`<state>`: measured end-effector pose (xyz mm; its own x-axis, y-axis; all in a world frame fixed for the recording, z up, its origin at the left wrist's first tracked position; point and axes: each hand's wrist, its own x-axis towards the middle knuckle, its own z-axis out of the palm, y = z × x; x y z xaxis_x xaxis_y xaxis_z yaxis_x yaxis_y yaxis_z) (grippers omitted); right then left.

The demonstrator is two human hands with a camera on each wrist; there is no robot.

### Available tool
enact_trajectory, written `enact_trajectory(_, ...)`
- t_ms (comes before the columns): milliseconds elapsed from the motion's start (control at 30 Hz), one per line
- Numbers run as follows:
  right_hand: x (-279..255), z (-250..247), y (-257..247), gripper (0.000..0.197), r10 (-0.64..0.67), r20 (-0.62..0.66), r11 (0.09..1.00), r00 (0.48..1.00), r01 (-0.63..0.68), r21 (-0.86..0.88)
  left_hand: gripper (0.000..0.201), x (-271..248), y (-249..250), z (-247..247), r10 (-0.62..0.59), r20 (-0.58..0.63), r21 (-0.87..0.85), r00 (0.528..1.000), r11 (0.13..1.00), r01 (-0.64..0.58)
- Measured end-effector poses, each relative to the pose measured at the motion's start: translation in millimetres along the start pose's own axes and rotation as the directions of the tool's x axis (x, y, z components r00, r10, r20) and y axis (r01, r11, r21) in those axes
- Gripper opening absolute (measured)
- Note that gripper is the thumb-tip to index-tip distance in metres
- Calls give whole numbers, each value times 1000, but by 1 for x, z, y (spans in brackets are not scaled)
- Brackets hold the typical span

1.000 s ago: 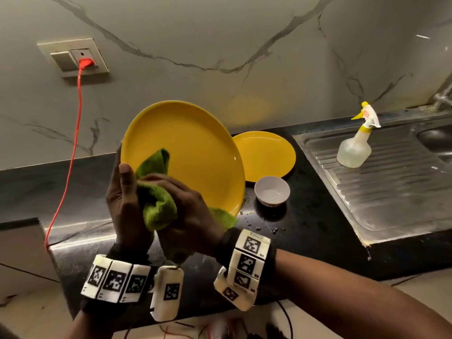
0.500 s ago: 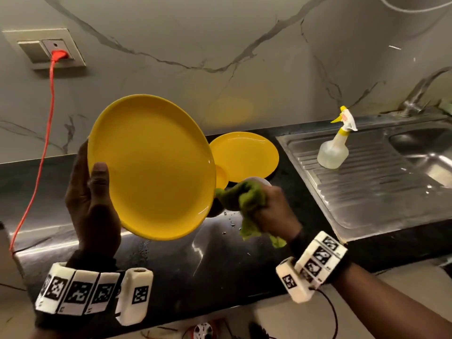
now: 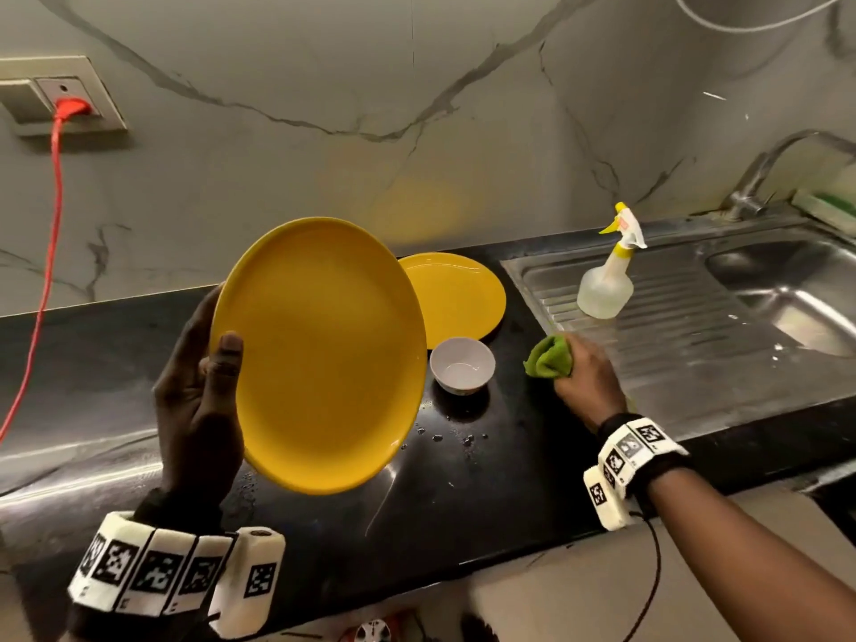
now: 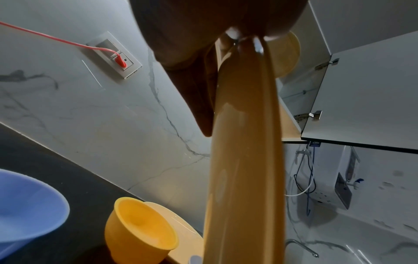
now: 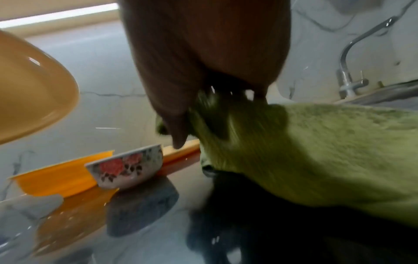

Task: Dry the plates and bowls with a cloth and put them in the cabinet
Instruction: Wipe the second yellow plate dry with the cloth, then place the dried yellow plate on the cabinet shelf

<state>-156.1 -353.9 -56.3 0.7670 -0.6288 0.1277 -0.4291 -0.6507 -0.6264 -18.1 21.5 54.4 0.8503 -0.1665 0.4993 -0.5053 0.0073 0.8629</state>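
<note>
My left hand (image 3: 204, 391) grips a large yellow plate (image 3: 319, 354) by its left rim, tilted up above the black counter; the left wrist view sees that plate (image 4: 246, 160) edge-on. My right hand (image 3: 586, 377) clutches a bunched green cloth (image 3: 549, 356) low over the counter beside the sink's drainboard; in the right wrist view the cloth (image 5: 316, 151) trails off to the right. A second yellow plate (image 3: 456, 294) lies flat on the counter near the wall. In front of it stands a small white bowl (image 3: 462, 370) with a red flower pattern (image 5: 126, 167).
A spray bottle (image 3: 607, 280) stands on the steel drainboard (image 3: 695, 345), with the basin and tap at the right. A red cable (image 3: 46, 271) hangs from a wall socket at left. Water drops dot the counter (image 3: 454, 440). An open wall cabinet (image 4: 316, 89), a blue bowl (image 4: 24, 205) and a yellow bowl (image 4: 140, 230) appear.
My right hand has left the plate, carrying the cloth rightward and down to the counter by the drainboard. The left hand still holds the plate tilted up.
</note>
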Motion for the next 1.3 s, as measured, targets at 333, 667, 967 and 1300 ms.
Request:
enact_trajectory(333, -4, -1, -2, 137, 268, 518, 907, 812, -32, -420, 39, 3, -5, -5, -15, 89, 59, 996, 998, 10)
enact_trajectory(667, 7, -56, -119, 81, -340, 182, 939, 923, 343, 16, 57, 27, 14, -10, 18, 59, 20, 998, 1000, -19)
enact_trajectory(967, -10, -26, -204, 122, -694, 347, 606, 631, 772, -193, 37, 80, 66, -25, 111, -26, -105, 994, 988, -113)
enact_trajectory(1300, 16, -48, -262, 81, -912, -189, 397, 364, 899, -184, 36, 121, 146, -26, 61, -52, -256, 997, 964, -73)
